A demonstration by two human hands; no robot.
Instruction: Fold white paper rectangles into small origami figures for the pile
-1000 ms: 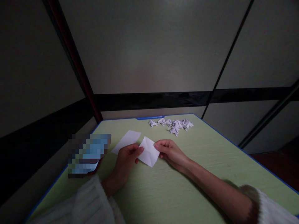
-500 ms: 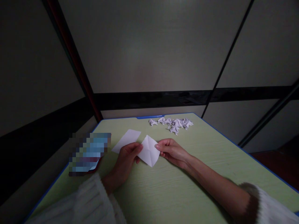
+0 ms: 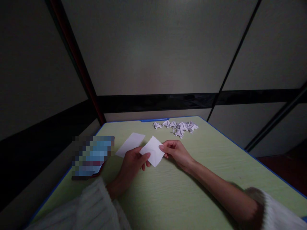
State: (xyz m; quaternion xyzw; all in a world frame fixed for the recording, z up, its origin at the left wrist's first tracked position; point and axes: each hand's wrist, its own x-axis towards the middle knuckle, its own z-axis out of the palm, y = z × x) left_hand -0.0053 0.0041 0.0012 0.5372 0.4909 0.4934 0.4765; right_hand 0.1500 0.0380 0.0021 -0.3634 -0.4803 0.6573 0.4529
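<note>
A small white square of paper (image 3: 153,150) is held above the table with one corner pointing away from me. My left hand (image 3: 134,163) pinches its left side, thumb on top and fingers underneath. The right corner sits between the thumb and fingers of my right hand (image 3: 175,151). Behind my left hand, another white sheet of paper (image 3: 130,143) lies flat, partly covered by that hand. At the far side rest several folded white paper figures (image 3: 182,126), bunched together.
The light green table (image 3: 192,198) has a blue edge. On its left lies a flat device with a blurred-out screen (image 3: 96,156). A blue handle-like strip (image 3: 154,120) runs along the back edge. Panelled grey walls (image 3: 153,57) stand close behind.
The held paper has turned over or tilted; its clear centre creases now show only faintly. My left thumb has slid farther onto it, and my right hand has risen slightly.
</note>
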